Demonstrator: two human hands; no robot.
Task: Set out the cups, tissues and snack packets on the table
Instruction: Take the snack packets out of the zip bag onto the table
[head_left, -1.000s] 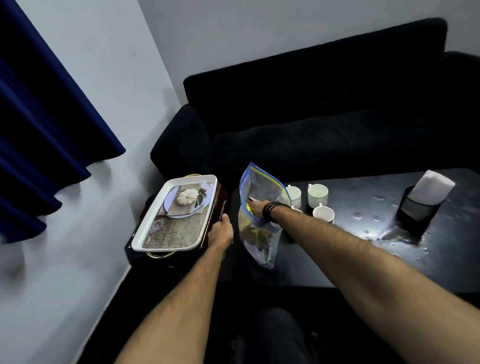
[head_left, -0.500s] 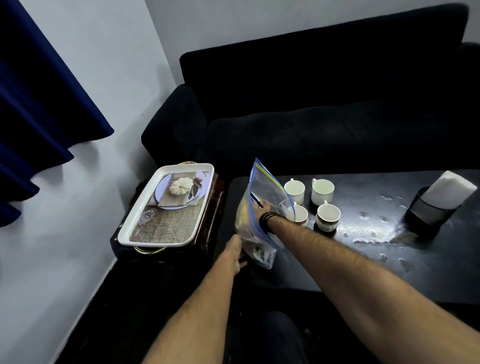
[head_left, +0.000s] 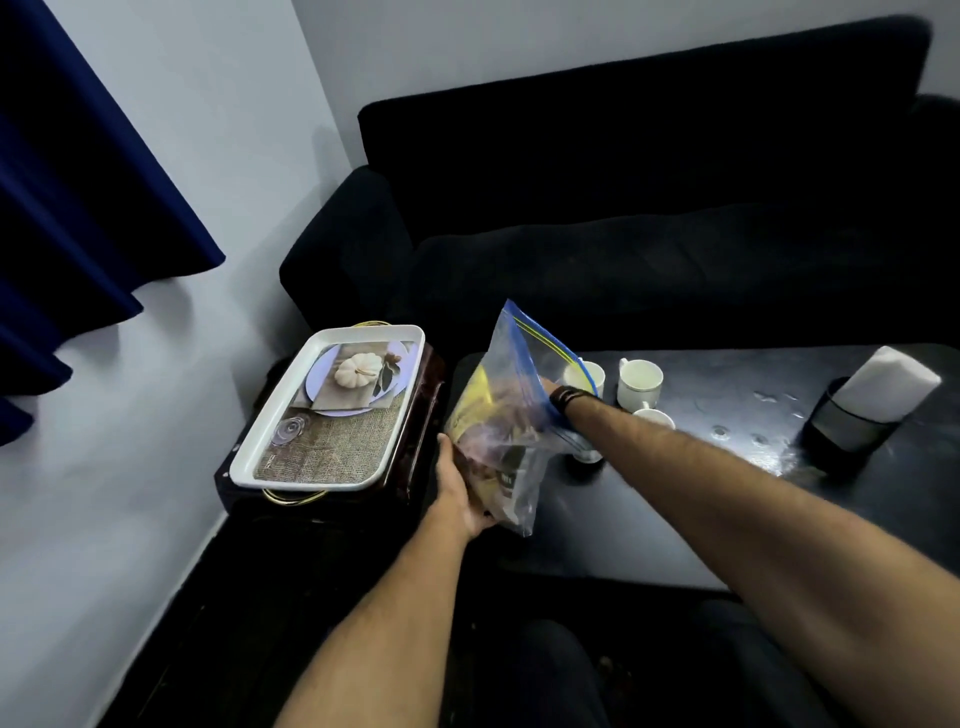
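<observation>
Head view. A clear plastic zip bag with a blue seal strip (head_left: 511, 410) stands upright at the left end of the dark glossy worktop (head_left: 701, 499), its mouth open toward the sofa side. Yellow and dark snack packets (head_left: 485, 415) show through the film, bunched in the lower half of the bag.

Left hand (head_left: 460, 491): palm cupped against the bag's lower left side, fingers (head_left: 480, 517) curled under the bottom corner, gripping the bag from outside.

Right hand (head_left: 545, 387): reached in through the open mouth, wrist with a dark band (head_left: 566, 399) at the rim. The right fingers are inside the bag, blurred behind the film; cannot tell whether they are closed on a packet.

White ceramic cups (head_left: 640, 382) sit in a small cluster just right of the bag, partly hidden by the right forearm and the bag.

At the right end of the worktop, a dark cylindrical holder with white tissues (head_left: 878, 400) stands well apart from the cups. Water droplets lie on the surface between them.

Left of the worktop, a white rectangular tray with a printed pumpkin picture (head_left: 332, 410) rests on a dark low side stand (head_left: 415, 441). A black sofa (head_left: 649, 208) is behind, a blue curtain (head_left: 78, 182) at far left.
</observation>
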